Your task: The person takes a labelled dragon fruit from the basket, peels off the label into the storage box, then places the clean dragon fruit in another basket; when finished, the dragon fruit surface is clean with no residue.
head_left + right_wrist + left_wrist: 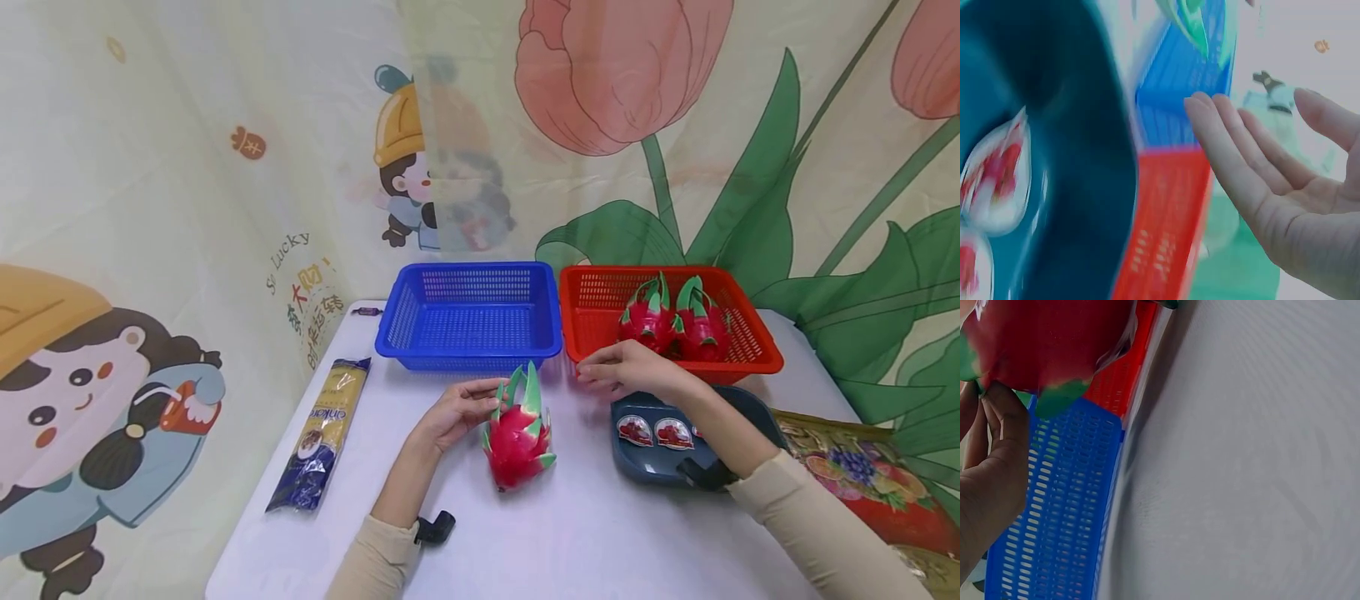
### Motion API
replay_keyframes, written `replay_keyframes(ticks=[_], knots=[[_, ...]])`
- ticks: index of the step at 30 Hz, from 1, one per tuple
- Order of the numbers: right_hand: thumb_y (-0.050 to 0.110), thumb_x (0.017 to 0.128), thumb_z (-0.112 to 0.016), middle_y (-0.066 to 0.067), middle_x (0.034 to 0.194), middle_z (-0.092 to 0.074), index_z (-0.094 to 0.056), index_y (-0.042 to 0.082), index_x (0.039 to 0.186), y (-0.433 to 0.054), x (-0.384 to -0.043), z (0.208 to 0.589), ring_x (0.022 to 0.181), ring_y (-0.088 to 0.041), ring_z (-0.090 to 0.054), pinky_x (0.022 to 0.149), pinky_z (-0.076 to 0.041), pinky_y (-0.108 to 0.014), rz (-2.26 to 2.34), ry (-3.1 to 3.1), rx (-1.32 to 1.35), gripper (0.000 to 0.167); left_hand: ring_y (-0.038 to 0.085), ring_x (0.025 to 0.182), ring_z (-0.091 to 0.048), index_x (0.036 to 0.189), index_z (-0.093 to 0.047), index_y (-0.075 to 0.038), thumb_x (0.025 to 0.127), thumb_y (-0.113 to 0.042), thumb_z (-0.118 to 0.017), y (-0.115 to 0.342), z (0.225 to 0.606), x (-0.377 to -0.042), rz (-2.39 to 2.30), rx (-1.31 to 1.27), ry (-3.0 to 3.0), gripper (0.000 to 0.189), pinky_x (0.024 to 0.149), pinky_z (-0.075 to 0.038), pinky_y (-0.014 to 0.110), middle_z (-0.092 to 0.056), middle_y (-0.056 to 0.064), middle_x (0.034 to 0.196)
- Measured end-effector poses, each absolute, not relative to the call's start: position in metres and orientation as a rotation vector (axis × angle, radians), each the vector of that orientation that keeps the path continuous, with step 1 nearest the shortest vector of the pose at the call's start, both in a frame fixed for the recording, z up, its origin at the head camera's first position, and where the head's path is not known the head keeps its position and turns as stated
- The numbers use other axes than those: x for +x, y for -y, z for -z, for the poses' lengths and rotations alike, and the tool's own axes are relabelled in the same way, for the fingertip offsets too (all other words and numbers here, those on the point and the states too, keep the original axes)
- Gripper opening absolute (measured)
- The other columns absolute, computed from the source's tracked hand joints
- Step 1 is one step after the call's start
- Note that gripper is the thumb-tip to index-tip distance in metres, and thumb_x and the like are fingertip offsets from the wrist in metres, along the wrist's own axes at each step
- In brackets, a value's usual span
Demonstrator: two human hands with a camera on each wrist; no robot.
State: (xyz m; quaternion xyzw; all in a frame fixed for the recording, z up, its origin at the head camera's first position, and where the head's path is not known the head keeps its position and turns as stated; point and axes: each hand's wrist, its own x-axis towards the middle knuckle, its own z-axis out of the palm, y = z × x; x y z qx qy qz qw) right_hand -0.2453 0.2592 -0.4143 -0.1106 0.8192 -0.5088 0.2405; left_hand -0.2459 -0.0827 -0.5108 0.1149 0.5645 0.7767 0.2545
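Note:
In the head view, a pink-red dragon fruit (516,450) with green leaf tips is at the middle of the table. My left hand (461,410) is at its upper left and pinches a green leaf tip between thumb and fingers, as the left wrist view of the hand (994,469) shows. Whether the fruit touches the table is hard to tell. My right hand (633,368) is held in front of the red basket (757,354), above the near-left corner of a dark blue tray (637,475). Its fingers (1235,144) are extended and hold nothing.
Two more dragon fruits (703,329) lie in the red basket. A blue basket (468,362) stands left of it. Several oval fruit-picture labels (672,433) are in the tray. A pasta packet (322,433) lies left, a small purple-wrapped item (367,312) behind it, and a fruit-print bag (870,475) right.

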Motion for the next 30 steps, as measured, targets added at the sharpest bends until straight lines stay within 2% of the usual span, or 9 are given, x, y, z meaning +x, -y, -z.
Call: replay_keyframes(ticks=[5,7,11,14,16,20,26,30], knots=[[0.027,0.103,-0.068,-0.025,0.129,-0.069,-0.059,-0.008,0.141,-0.218,-0.261,0.427,0.118,-0.044,-0.068,0.095,-0.060,-0.051,1.462,-2.139,-0.260,0.052,0.014,0.094,-0.075,0.142,-0.053,0.015,0.096,0.007,-0.061,0.083,0.510,-0.245,-2.084,0.382,-1.535,0.047,0.092,-0.060,0.031,-0.078,0.004,0.104],[0.029,0.103,-0.068,-0.025,0.128,-0.070,-0.060,-0.008,0.140,-0.203,-0.264,0.432,0.116,-0.043,-0.069,0.095,-0.060,-0.051,1.480,-2.107,-0.225,0.053,0.014,0.093,-0.075,0.140,-0.057,0.012,0.096,0.006,-0.062,0.083,0.510,-0.245,-2.078,0.381,-1.535,0.045,0.092,-0.060,0.030,-0.078,0.003,0.103],[0.034,0.102,-0.069,-0.018,0.111,-0.076,-0.065,-0.008,0.134,-0.179,-0.267,0.442,0.102,-0.037,-0.075,0.088,-0.063,-0.050,1.455,-2.107,-0.173,0.053,0.015,0.093,-0.075,0.138,-0.061,0.010,0.095,0.004,-0.063,0.084,0.511,-0.245,-2.070,0.386,-1.525,0.043,0.095,-0.060,0.031,-0.078,0.003,0.104],[0.036,0.101,-0.069,-0.011,0.096,-0.077,-0.069,-0.008,0.125,-0.169,-0.268,0.446,0.092,-0.031,-0.077,0.080,-0.065,-0.046,1.409,-2.139,-0.155,0.050,0.015,0.095,-0.075,0.139,-0.057,0.013,0.095,0.003,-0.064,0.084,0.510,-0.245,-2.058,0.406,-1.522,0.046,0.095,-0.059,0.031,-0.078,0.003,0.105],[0.034,0.101,-0.069,-0.010,0.092,-0.076,-0.070,-0.009,0.121,-0.166,-0.268,0.449,0.089,-0.030,-0.077,0.076,-0.066,-0.043,1.397,-2.154,-0.144,0.047,0.015,0.096,-0.075,0.140,-0.056,0.014,0.095,0.003,-0.064,0.084,0.510,-0.245,-2.054,0.412,-1.526,0.046,0.095,-0.059,0.030,-0.078,0.002,0.107],[0.028,0.103,-0.066,-0.013,0.092,-0.076,-0.070,-0.010,0.118,-0.166,-0.268,0.451,0.088,-0.033,-0.078,0.074,-0.066,-0.043,1.402,-2.166,-0.115,0.041,0.015,0.098,-0.074,0.139,-0.059,0.011,0.095,0.002,-0.065,0.082,0.510,-0.245,-2.054,0.405,-1.535,0.044,0.094,-0.060,0.030,-0.078,0.006,0.111],[0.021,0.104,-0.063,-0.016,0.097,-0.076,-0.069,-0.009,0.120,-0.170,-0.267,0.453,0.086,-0.032,-0.077,0.074,-0.066,-0.046,1.474,-2.149,-0.063,0.034,0.019,0.108,-0.073,0.138,-0.060,0.011,0.096,0.000,-0.064,0.080,0.508,-0.244,-2.052,0.437,-1.521,0.045,0.099,-0.059,0.035,-0.070,0.023,0.129],[0.019,0.104,-0.062,-0.019,0.099,-0.076,-0.069,-0.008,0.121,-0.176,-0.266,0.456,0.085,-0.032,-0.078,0.075,-0.066,-0.045,1.537,-2.094,-0.044,0.033,0.021,0.111,-0.072,0.138,-0.061,0.008,0.096,-0.002,-0.064,0.081,0.508,-0.243,-2.058,0.427,-1.536,0.043,0.100,-0.058,0.040,-0.073,0.016,0.125]])
